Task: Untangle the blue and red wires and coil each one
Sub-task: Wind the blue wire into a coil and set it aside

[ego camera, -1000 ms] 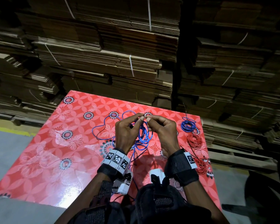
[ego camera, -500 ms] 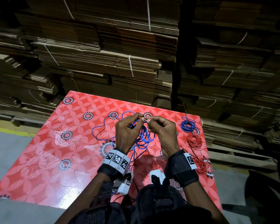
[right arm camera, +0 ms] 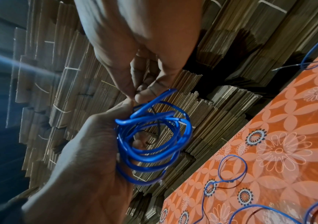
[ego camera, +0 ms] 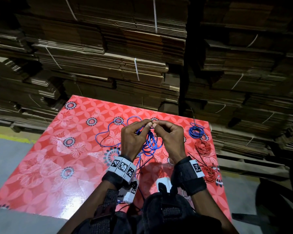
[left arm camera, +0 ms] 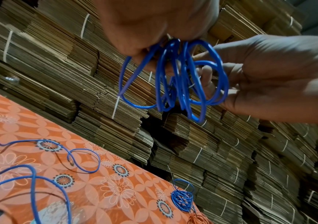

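Both hands are raised over the red flowered table [ego camera: 57, 166]. A blue wire coil [ego camera: 150, 144] hangs between them. My left hand [ego camera: 148, 124] grips the coil's top, with its fingers curled round the loops [right arm camera: 150, 136]. My right hand [ego camera: 156, 124] pinches thumb and forefinger at that same spot, where a thin dark strand [right arm camera: 154, 112] shows. The coil's loose blue tail [ego camera: 107, 132] lies in curves on the table behind my left hand. In the left wrist view the coil [left arm camera: 173, 78] dangles from my left fingers [left arm camera: 144, 50], and my right hand [left arm camera: 211, 72] reaches in from the right.
Along the table's right edge lie a tied blue coil [ego camera: 195, 131] and two red coils [ego camera: 202, 147] [ego camera: 210, 173]. Strapped stacks of flat cardboard [ego camera: 125, 56] rise close behind the table. Grey floor [ego camera: 7, 157] shows to the left.
The hands have stayed almost in place. Their fingertips have drawn closer together at the coil's top, and the hanging loops have shifted slightly.
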Demonstrator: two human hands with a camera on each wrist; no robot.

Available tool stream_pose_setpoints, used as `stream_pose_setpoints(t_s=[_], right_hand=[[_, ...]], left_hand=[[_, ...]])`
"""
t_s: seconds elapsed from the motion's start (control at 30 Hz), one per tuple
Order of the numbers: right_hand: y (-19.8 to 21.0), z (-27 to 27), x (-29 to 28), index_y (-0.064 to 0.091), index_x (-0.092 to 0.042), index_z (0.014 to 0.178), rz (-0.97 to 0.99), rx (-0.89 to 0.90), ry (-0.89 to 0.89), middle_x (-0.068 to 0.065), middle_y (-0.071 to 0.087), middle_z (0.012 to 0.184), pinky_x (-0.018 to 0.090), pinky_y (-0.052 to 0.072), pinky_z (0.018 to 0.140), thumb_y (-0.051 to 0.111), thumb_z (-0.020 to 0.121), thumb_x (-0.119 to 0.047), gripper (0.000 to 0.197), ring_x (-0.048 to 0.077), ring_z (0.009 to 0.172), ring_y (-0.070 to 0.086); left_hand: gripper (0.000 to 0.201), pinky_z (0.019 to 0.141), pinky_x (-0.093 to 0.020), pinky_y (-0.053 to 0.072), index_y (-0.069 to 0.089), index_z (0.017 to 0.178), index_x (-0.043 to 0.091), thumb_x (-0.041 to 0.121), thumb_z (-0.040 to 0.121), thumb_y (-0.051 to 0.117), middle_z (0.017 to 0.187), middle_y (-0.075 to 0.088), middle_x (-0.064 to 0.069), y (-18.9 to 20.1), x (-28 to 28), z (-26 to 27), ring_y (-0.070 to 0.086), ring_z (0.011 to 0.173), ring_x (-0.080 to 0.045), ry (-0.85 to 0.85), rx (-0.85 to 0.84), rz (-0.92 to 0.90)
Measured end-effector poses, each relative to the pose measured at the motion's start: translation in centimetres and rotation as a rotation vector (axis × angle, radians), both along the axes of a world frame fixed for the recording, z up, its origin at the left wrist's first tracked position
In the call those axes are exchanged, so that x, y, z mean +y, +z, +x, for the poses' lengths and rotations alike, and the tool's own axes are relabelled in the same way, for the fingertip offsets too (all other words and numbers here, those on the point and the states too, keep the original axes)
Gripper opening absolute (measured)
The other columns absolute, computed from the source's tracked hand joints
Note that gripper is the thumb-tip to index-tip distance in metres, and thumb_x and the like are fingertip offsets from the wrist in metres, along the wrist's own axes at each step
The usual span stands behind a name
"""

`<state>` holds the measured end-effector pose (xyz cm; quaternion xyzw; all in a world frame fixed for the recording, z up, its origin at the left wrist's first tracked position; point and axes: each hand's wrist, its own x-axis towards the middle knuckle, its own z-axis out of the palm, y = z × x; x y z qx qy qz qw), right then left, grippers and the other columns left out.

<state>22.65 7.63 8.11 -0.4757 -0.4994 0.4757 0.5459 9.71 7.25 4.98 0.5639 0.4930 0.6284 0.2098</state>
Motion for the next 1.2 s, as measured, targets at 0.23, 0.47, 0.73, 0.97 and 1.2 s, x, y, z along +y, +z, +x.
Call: stream_pose_setpoints(t_s=[0.23,0.47,0.73,0.97,1.2], right_hand=[[0.5,0.1,0.1,0.075,-0.005,0.092,0.029,-0.063,0.013,0.003,0.075,0.083,0.020,0.051,0.065,0.068,0.088,-0.001,0.009,0.006,0.072,0.066],[0.6,0.3,0.1,0.075,-0.002,0.094,0.000,-0.033,0.038,0.007,0.075,0.082,0.026,0.056,0.067,0.073,0.083,0.003,0.012,0.015,0.074,0.070],[1.1,1.3,0.6,0.073,-0.003,0.100,-0.146,0.075,0.137,0.003,0.063,0.066,0.024,0.054,0.063,0.074,0.080,0.003,0.021,0.015,0.058,0.062],[1.5,1.9,1.2,0.071,-0.005,0.106,-0.265,0.080,0.197,0.002,0.064,0.062,0.024,0.055,0.062,0.075,0.079,0.004,0.029,0.016,0.059,0.064],[1.1,2.1,1.0,0.074,-0.009,0.106,-0.252,0.106,0.218,0.006,0.066,0.070,0.026,0.058,0.068,0.073,0.079,0.004,0.029,0.016,0.065,0.066]], left_hand=[[0.018,0.070,-0.035,0.056,0.076,0.104,0.015,0.014,0.087,0.072,0.091,0.073,0.009,0.0,0.0,-0.1,0.070,0.081,-0.010,-0.004,0.031,0.021],[0.017,0.074,-0.023,0.054,0.076,0.101,0.014,0.015,0.085,0.071,0.092,0.073,0.008,0.1,0.2,-0.4,0.069,0.085,0.000,-0.015,0.027,0.010],[0.017,0.073,-0.027,0.055,0.077,0.100,0.010,0.015,0.086,0.069,0.091,0.075,0.000,-0.7,0.8,-0.6,0.070,0.084,-0.008,-0.108,0.075,0.009],[0.019,0.074,-0.022,0.053,0.076,0.099,0.007,0.018,0.086,0.068,0.091,0.074,0.000,-0.8,0.9,-0.5,0.067,0.083,-0.003,-0.135,0.127,0.050],[0.018,0.072,-0.015,0.049,0.076,0.099,0.006,0.013,0.085,0.068,0.090,0.070,0.006,-1.1,1.4,-0.6,0.064,0.081,-0.002,-0.170,0.164,0.022]])
